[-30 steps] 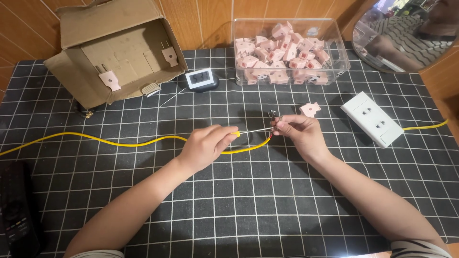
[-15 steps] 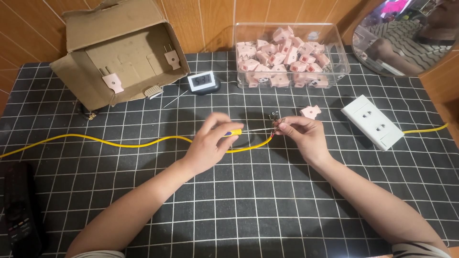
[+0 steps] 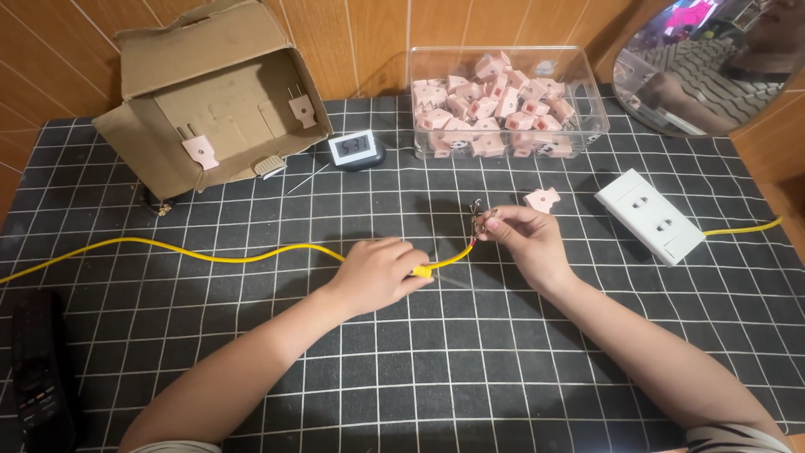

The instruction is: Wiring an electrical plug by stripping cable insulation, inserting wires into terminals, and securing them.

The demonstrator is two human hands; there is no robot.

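Yellow cable partly hidden under left hand.

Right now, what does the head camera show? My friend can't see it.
Two hands work on a yellow cable: the left hand grips it, the right hand pinches its bare wire end. Behind sits a clear box of pink plugs.

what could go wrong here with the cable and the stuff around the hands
The right hand pinches the bare wire ends of the yellow cable with fingertips only, so thin strands could prick or fray. The left hand holds a tool with a yellow handle close to the other hand; a slip might jab the fingers. The loose pink plug could get knocked aside.
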